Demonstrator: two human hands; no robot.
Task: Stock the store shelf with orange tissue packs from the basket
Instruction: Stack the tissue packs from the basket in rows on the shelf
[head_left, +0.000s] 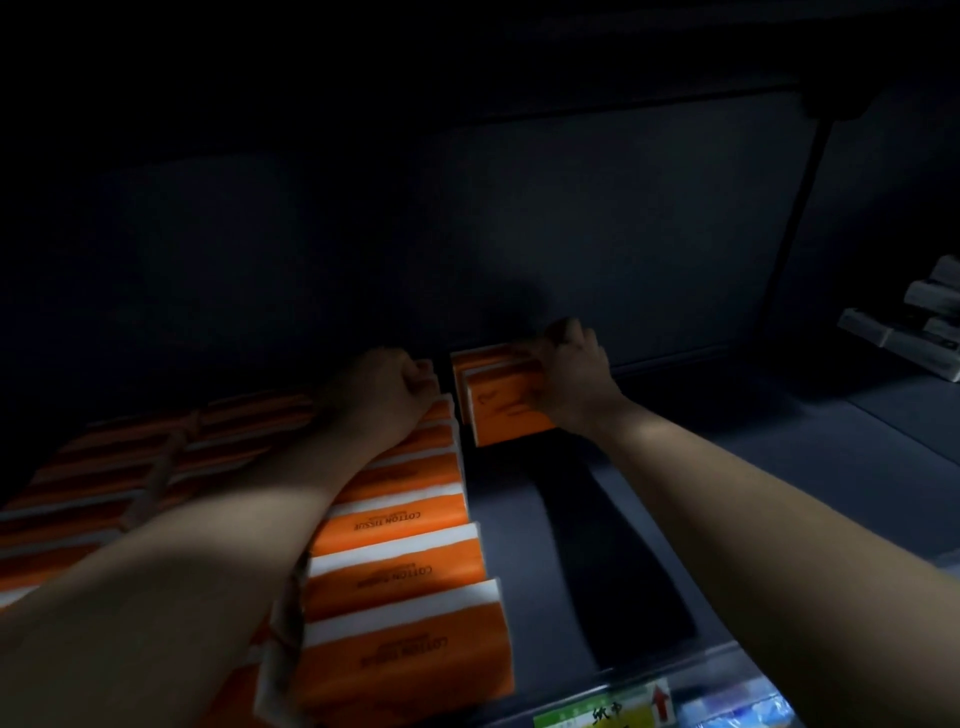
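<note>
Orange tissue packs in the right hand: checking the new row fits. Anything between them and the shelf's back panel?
Nothing visible. The right hand grips the orange tissue packs close to the back panel, though the gap behind them is dark.

Person, both arms in view. Left hand (387, 387) bare, back and knuckles showing, fingers (425, 383) mostly lost in shadow. Right hand (569, 371) bare too, back of it showing, edges soft with blur. Left forearm (223, 545) uncovered from wrist to lower-left frame edge. Right forearm (753, 499) uncovered from wrist to right frame edge. A band of light crosses each forearm, the rest is dim. Fine detail too dark to tell.
</note>
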